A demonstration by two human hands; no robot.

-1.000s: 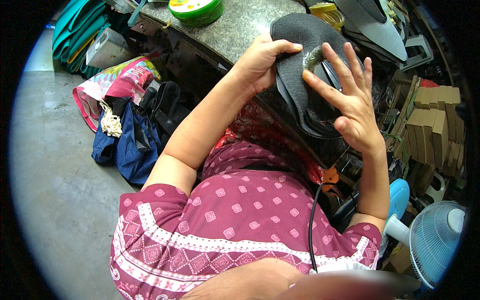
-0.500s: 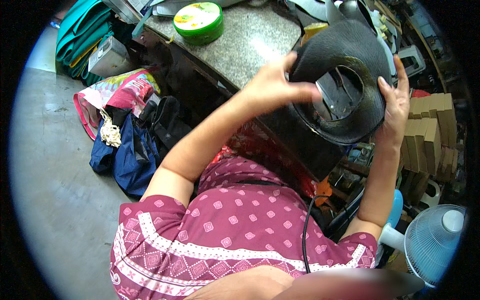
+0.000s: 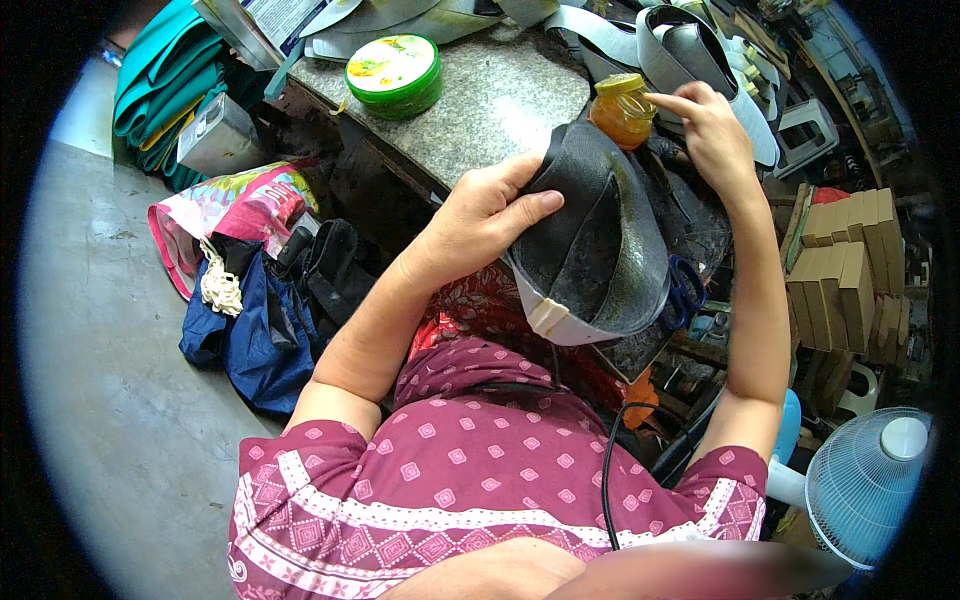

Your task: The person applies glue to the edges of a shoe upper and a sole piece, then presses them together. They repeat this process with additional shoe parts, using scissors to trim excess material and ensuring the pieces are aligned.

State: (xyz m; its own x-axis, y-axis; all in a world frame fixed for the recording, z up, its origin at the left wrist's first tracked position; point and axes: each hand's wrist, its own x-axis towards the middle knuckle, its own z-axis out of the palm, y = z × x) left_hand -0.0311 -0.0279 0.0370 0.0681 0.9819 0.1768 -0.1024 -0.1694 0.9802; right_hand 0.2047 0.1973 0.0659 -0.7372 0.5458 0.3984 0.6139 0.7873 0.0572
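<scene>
At the far left, folded teal sheets (image 3: 165,85) stand behind a metal tin (image 3: 213,140); a pink patterned bag (image 3: 240,215) lies just in front of the tin, and a dark blue bag (image 3: 265,340) with a cream cord bundle (image 3: 220,282) sits nearer the person; a round green tub (image 3: 395,88) with a pale lid rests on the speckled table (image 3: 490,110); the left hand (image 3: 485,215) is closed on the left edge of a black curved band (image 3: 640,260), thumb on top; the band is held up at the table's near edge, its pale outer side towards the person; an amber jar (image 3: 622,118) stands just beyond it, and blue-handled scissors (image 3: 685,292) lie to its right; the right hand (image 3: 715,140) is partly open, forefinger stretched to the jar's neck, though whether it grips the jar cannot be told; pale grey curved pieces (image 3: 690,50) are heaped behind; farther right are brown boxes (image 3: 840,280) and a blue-and-white fan (image 3: 870,485).
</scene>
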